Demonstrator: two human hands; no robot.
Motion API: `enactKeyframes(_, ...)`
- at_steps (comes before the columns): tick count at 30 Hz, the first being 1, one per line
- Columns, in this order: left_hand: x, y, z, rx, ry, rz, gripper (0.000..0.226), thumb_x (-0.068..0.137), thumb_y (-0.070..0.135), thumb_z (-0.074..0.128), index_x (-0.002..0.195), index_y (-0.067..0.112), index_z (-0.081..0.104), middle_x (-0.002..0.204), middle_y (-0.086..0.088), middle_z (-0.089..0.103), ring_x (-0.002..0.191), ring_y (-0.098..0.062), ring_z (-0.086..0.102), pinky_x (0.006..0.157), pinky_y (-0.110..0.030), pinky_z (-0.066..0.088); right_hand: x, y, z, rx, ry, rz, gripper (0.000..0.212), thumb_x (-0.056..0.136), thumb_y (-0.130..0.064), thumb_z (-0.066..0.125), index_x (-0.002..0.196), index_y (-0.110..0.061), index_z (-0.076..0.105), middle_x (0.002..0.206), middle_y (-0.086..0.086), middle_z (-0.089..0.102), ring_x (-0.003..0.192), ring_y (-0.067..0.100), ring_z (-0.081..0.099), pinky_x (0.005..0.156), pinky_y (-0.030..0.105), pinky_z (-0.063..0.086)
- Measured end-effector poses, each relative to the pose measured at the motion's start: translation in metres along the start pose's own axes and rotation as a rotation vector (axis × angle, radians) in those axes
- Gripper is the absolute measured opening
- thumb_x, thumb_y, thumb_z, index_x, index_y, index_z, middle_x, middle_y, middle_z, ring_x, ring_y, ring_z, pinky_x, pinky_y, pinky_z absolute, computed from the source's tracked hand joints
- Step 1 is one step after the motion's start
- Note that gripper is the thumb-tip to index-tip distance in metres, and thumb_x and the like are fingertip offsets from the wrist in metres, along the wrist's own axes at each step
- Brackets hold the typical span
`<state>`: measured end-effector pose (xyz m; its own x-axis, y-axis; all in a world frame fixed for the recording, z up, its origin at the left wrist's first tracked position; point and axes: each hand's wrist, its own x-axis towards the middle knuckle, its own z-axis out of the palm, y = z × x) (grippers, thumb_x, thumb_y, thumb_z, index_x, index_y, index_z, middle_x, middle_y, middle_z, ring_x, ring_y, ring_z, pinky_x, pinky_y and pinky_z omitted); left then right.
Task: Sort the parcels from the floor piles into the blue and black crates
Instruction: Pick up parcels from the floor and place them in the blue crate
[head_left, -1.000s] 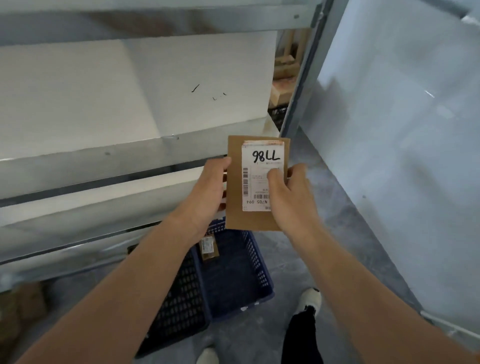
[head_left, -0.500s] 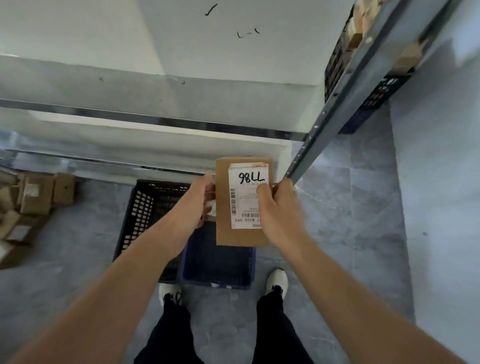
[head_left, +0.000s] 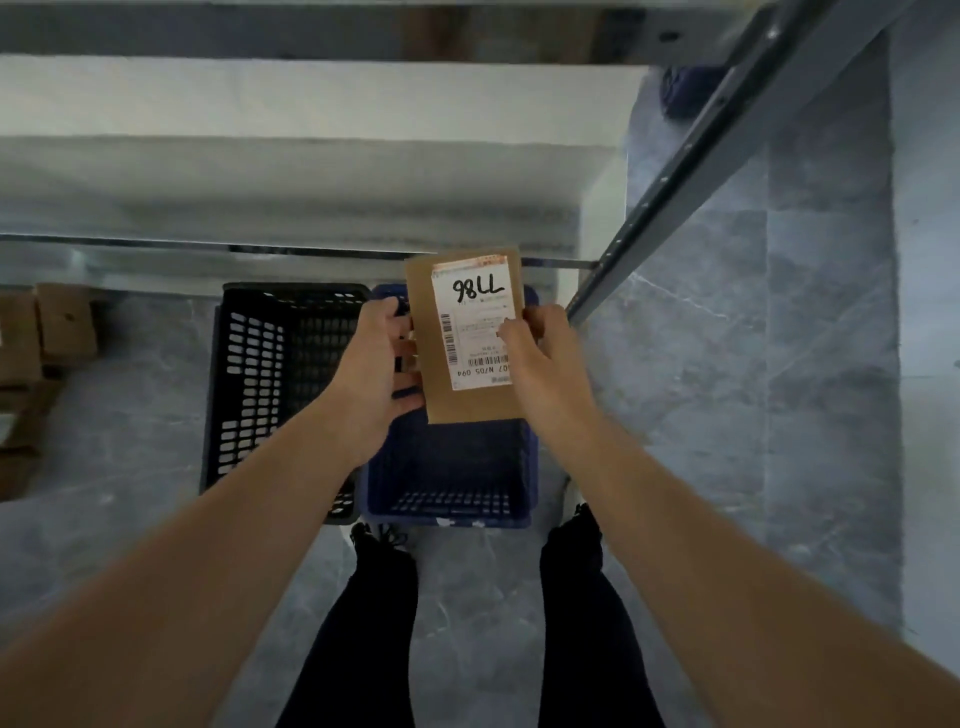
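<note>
I hold a flat brown parcel (head_left: 470, 405) with a white label marked "98LL" above the blue crate (head_left: 452, 478). My left hand (head_left: 376, 364) grips its left edge, fingers curled behind it. My right hand (head_left: 540, 353) grips its right edge with the thumb on the label. The black crate (head_left: 260, 374) stands on the floor touching the blue crate's left side. The parcel hides the far part of the blue crate.
Several brown parcels (head_left: 47, 332) lie piled on the grey floor at the far left. A metal shelf (head_left: 311, 197) runs across above the crates, with its upright post (head_left: 675, 171) to the right. My legs and shoes stand just behind the crates.
My view has tilted further down, so both crates now sit below the parcel. Both hands keep the same hold on the parcel, which hangs over the blue crate.
</note>
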<state>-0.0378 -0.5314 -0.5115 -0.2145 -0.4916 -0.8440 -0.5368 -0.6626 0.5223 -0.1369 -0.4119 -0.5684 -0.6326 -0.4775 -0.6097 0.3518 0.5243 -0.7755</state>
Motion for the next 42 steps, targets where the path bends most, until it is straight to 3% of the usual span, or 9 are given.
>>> enactKeyframes(6, 0.095, -0.063, 0.005, -0.008, 0.05, -0.04, 0.039, 0.106, 0.046, 0.037, 0.1, 0.026, 0.07, 0.08, 0.009, 0.076, 0.091, -0.017, 0.071, 0.077, -0.034, 0.054, 0.062, 0.094, 0.035, -0.042, -0.052, 0.024, 0.045, 0.089, -0.06, 0.056, 0.129, -0.042, 0.063, 0.133, 0.003, 0.067, 0.12, 0.018, 0.068, 0.101, 0.045, 0.06)
enactKeyframes(13, 0.206, -0.129, -0.003, 0.122, 0.023, -0.097, 0.037, 0.104, 0.047, 0.037, 0.096, 0.03, 0.069, 0.072, 0.016, 0.075, 0.079, -0.008, 0.069, 0.065, -0.031, 0.052, 0.118, 0.186, 0.078, 0.004, -0.049, 0.087, 0.028, 0.091, -0.051, 0.055, 0.117, -0.048, 0.064, 0.128, -0.003, 0.068, 0.117, 0.011, 0.067, 0.102, 0.034, 0.059)
enactKeyframes(15, 0.238, -0.148, -0.004, 0.147, -0.012, -0.147, 0.04, 0.102, 0.053, 0.037, 0.114, 0.03, 0.068, 0.097, 0.008, 0.077, 0.092, -0.014, 0.069, 0.079, -0.036, 0.054, 0.132, 0.209, 0.087, 0.0, -0.085, 0.08, 0.025, 0.101, -0.038, 0.053, 0.122, -0.046, 0.062, 0.123, -0.01, 0.067, 0.115, 0.004, 0.064, 0.102, 0.019, 0.054)
enactKeyframes(18, 0.279, -0.175, -0.001, 0.165, -0.033, -0.219, 0.054, 0.095, 0.065, 0.038, 0.137, 0.037, 0.057, 0.131, 0.0, 0.065, 0.116, -0.023, 0.06, 0.104, -0.052, 0.046, 0.155, 0.241, 0.097, 0.037, -0.094, 0.071, 0.039, 0.102, -0.034, 0.046, 0.137, -0.044, 0.06, 0.134, -0.01, 0.071, 0.125, 0.01, 0.066, 0.107, 0.031, 0.054)
enactKeyframes(26, 0.365, -0.221, 0.019, 0.175, -0.071, -0.164, 0.071, 0.081, 0.077, 0.042, 0.143, 0.046, 0.053, 0.146, 0.006, 0.058, 0.128, -0.021, 0.056, 0.112, -0.046, 0.041, 0.227, 0.305, 0.119, 0.092, 0.014, 0.15, 0.042, 0.1, -0.039, 0.046, 0.138, -0.037, 0.063, 0.134, -0.003, 0.07, 0.116, 0.009, 0.069, 0.095, 0.026, 0.056)
enactKeyframes(31, 0.405, -0.231, 0.028, 0.084, -0.051, -0.131, 0.052, 0.093, 0.062, 0.045, 0.128, 0.032, 0.068, 0.125, 0.005, 0.071, 0.117, -0.017, 0.064, 0.112, -0.041, 0.042, 0.264, 0.333, 0.131, 0.099, 0.066, 0.144, 0.037, 0.102, -0.041, 0.044, 0.132, -0.038, 0.065, 0.131, -0.005, 0.072, 0.114, 0.01, 0.07, 0.094, 0.028, 0.059)
enactKeyframes(35, 0.43, -0.244, 0.034, -0.01, 0.013, -0.138, 0.05, 0.086, 0.059, 0.046, 0.115, 0.028, 0.074, 0.108, 0.002, 0.078, 0.107, -0.022, 0.07, 0.107, -0.044, 0.049, 0.29, 0.348, 0.136, 0.084, 0.073, 0.166, 0.03, 0.112, -0.028, 0.041, 0.126, -0.036, 0.066, 0.121, -0.009, 0.074, 0.102, 0.0, 0.071, 0.078, 0.015, 0.056)
enactKeyframes(39, 0.447, -0.256, 0.037, -0.093, 0.086, -0.121, 0.05, 0.083, 0.054, 0.047, 0.114, 0.024, 0.073, 0.105, 0.0, 0.079, 0.105, -0.024, 0.071, 0.103, -0.044, 0.052, 0.307, 0.353, 0.141, 0.045, 0.055, 0.177, 0.038, 0.111, -0.033, 0.039, 0.14, -0.031, 0.064, 0.128, -0.008, 0.071, 0.112, 0.006, 0.067, 0.086, 0.022, 0.053)
enactKeyframes(42, 0.451, -0.259, 0.038, -0.152, 0.129, -0.118, 0.049, 0.083, 0.052, 0.047, 0.113, 0.022, 0.071, 0.106, -0.003, 0.077, 0.105, -0.026, 0.07, 0.102, -0.046, 0.053, 0.31, 0.354, 0.149, -0.01, 0.064, 0.206, 0.052, 0.099, -0.054, 0.039, 0.144, -0.038, 0.06, 0.137, -0.003, 0.065, 0.12, 0.014, 0.063, 0.103, 0.035, 0.053)
